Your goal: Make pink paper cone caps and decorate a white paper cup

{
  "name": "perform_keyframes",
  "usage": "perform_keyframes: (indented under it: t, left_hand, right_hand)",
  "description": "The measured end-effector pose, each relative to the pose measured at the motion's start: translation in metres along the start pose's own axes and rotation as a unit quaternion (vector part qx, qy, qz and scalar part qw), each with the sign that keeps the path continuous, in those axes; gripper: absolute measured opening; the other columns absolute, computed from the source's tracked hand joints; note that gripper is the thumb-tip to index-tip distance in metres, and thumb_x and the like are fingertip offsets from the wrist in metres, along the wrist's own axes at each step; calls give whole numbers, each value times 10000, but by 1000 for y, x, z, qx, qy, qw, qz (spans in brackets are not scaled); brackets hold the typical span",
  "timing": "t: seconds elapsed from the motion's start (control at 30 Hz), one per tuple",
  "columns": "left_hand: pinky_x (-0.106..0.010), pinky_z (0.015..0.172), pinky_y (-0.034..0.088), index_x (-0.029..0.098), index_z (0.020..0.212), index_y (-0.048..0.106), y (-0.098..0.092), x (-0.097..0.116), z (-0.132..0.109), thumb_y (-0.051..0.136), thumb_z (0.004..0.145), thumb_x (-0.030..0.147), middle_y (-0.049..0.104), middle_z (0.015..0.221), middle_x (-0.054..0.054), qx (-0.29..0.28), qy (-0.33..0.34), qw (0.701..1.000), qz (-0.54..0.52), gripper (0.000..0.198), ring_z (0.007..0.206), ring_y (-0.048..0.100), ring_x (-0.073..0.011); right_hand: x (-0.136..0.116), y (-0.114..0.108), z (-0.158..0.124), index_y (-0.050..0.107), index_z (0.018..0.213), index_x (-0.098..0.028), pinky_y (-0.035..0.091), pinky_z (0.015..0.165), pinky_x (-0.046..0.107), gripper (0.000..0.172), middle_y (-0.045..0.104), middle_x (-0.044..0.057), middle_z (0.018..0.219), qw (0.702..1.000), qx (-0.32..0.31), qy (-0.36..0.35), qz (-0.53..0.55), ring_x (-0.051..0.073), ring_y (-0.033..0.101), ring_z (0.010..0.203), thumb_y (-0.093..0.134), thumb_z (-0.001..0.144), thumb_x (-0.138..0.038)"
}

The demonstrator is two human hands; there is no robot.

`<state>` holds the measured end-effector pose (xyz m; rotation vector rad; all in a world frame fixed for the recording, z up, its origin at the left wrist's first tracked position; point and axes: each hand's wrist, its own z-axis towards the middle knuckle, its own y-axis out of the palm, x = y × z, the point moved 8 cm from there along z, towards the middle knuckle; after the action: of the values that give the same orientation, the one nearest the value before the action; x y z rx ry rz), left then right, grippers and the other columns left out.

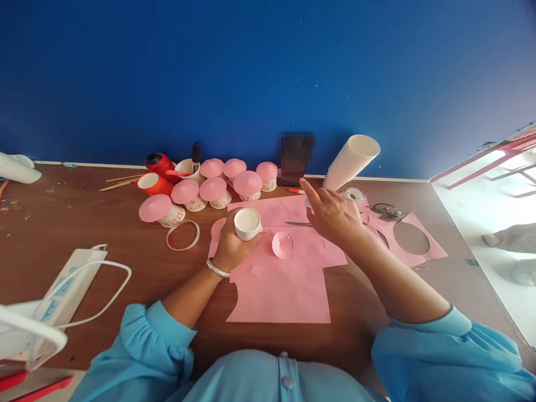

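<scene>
My left hand (234,244) is wrapped round a white paper cup (247,222), whose pale round end faces up. My right hand (335,215) hovers over the far right part of the pink paper (280,301), index finger stretched forward. A small whitish translucent piece (307,203) shows at its thumb and fingers; it looks like tape, but I cannot be sure. Below that hand lie scissors (298,224), their handles hidden. Between my hands a small pink paper cone (282,245) rests on the sheet. A clear scrap (255,271) lies nearer me.
Several cups with pink cone tops (248,184) stand at the back left. A leaning cup stack (350,162), a dark phone-like object (294,159) and a tape roll (354,195) are along the wall. Glasses (387,210) and cut paper (435,254) lie right; a power strip (62,290) left.
</scene>
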<state>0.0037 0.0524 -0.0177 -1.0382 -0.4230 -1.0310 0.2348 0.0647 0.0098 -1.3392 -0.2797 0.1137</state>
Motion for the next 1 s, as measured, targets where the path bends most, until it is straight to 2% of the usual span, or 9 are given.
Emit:
perform_keyframes:
  t: [0.13, 0.37, 0.6, 0.7, 0.9, 1.0]
  left_hand:
    - [-409, 778, 624, 245, 1081, 595, 1, -2, -1, 841, 790, 309, 755, 1008, -56, -1, 2, 1000, -3, 386, 881, 745, -256]
    - [-425, 774, 631, 266, 1113, 581, 3, -2, -3, 822, 817, 392, 747, 1015, -43, -2, 12, 1000, 0, 402, 884, 743, -259]
    - [-435, 764, 634, 283, 1128, 571, 5, -4, -4, 802, 828, 382, 739, 1006, -29, 10, 18, 1000, 6, 391, 896, 740, -258]
    - [-423, 773, 636, 268, 1120, 571, 4, -3, -4, 827, 802, 361, 746, 1023, -36, 12, 16, 1000, -3, 419, 900, 743, -252]
    - [-423, 762, 633, 263, 1111, 588, 3, -2, -3, 808, 811, 358, 753, 996, -35, 8, 13, 1000, 6, 384, 871, 743, -253]
    - [-432, 769, 633, 269, 1121, 583, 3, -4, -4, 812, 799, 334, 745, 999, -41, 11, 16, 1000, 5, 400, 883, 742, -261]
  right_hand:
    - [18, 3, 19, 309, 1658, -163, 407, 598, 362, 679, 718, 187, 1003, 998, -16, -5, -62, 315, 665, 868, 410, 987, -136]
    - [38, 3, 46, 277, 1665, -169, 397, 661, 376, 751, 694, 214, 1002, 995, -24, -20, -90, 335, 630, 882, 494, 947, -193]
    - [35, 3, 53, 254, 1670, -230, 373, 674, 361, 815, 690, 206, 1024, 995, -37, -31, -87, 319, 621, 876, 551, 913, -178]
    - [34, 3, 55, 259, 1671, -229, 366, 672, 363, 794, 693, 205, 1014, 995, -42, -27, -89, 314, 626, 864, 505, 922, -134]
    - [43, -3, 53, 248, 1674, -204, 363, 658, 348, 767, 694, 181, 966, 996, -6, 0, -93, 288, 639, 836, 437, 938, -102]
    - [46, -6, 49, 260, 1673, -204, 389, 649, 353, 749, 706, 189, 978, 997, -4, 17, -77, 314, 671, 856, 428, 951, -100]
